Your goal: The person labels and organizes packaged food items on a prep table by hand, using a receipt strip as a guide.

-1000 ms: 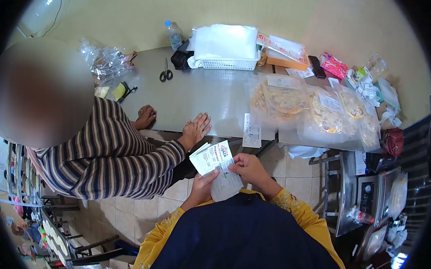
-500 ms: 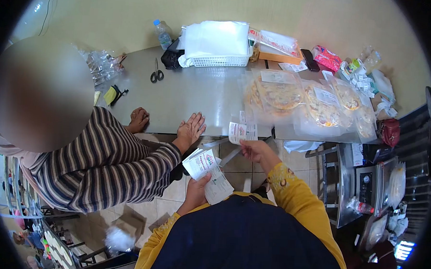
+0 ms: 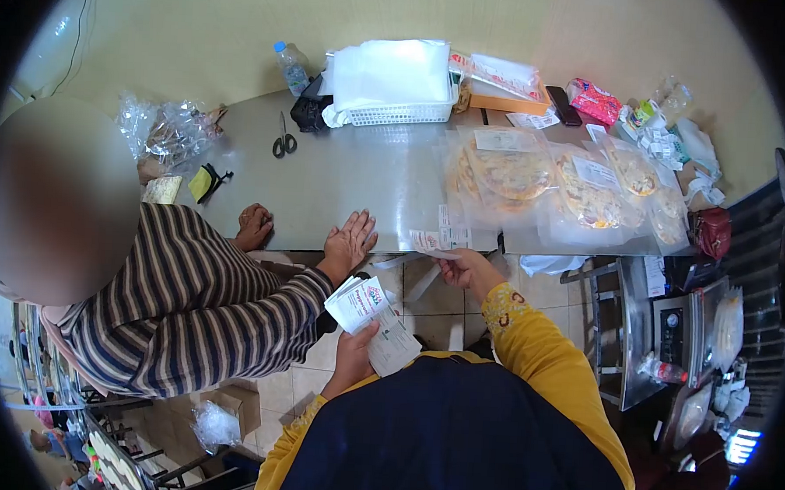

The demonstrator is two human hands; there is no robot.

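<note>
— Grip of the right hand [image 3: 463, 267]: thumb and fingers are closed on one slip [image 3: 429, 240], pinched at its near edge, with nothing else in it.

— Where does the slip lie?

— Just beyond the grip, at the front rim of the desk [image 3: 360, 182]. I can't make out whether it lies flat on the steel.

— And the other hand?

— Left hand [image 3: 353, 355] is back towards the body from the grip. It's wrapped round the stack [image 3: 365, 303], which is fanned a little, with the thumb across the front.

— How would you do this cleanly?

— I'd pinch only a corner, so the print shows and the paper doesn't crease. Lay the far edge down first and let the near edge go last. That way I'd expect it not to slide off the rim.

— Is anything close enough to get in the way?

— A co-worker's hand [image 3: 351, 237] rests flat on the desk just left of the grip, near the slip but apart from it. The pizzas [image 3: 522, 176], in clear bags, lie past the grip and to its right, with one bag's edge near the slip. I'd set the paper between the two without nudging either.

— And the stack?

— Hold it firm and tilted up, so no loose sheet slips out while the eyes are on the desk.
</note>
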